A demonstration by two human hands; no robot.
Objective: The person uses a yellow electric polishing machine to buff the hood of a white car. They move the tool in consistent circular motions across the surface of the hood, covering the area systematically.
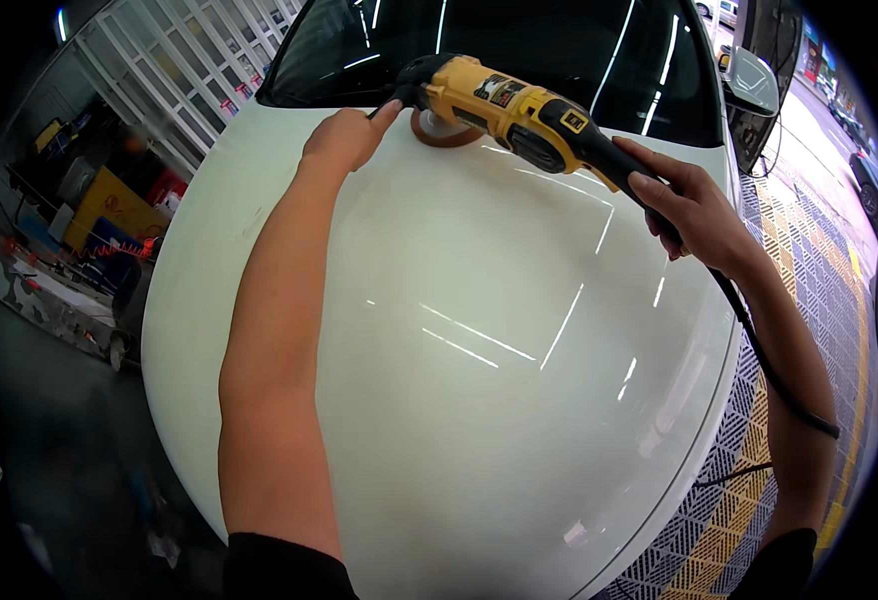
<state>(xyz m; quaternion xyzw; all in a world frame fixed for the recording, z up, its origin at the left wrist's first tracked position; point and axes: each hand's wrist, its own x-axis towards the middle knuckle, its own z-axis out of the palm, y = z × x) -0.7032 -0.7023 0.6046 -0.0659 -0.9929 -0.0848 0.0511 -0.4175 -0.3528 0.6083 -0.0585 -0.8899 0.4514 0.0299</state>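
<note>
A yellow and black car polisher lies across the far part of a white car hood, near the windshield. Its round brown pad rests on the paint. My left hand is closed around the side handle by the polisher's head. At the other end, my right hand grips the black rear handle, with the fingers wrapped underneath. From that handle a black power cord runs down and over my right forearm. Lamp reflections streak the glossy hood.
Beyond the hood rises the dark windshield, with a side mirror at the right. Patterned grey and yellow floor tiles border the car's right side. To the left stand a cluttered shelf with a yellow panel and a white slatted gate.
</note>
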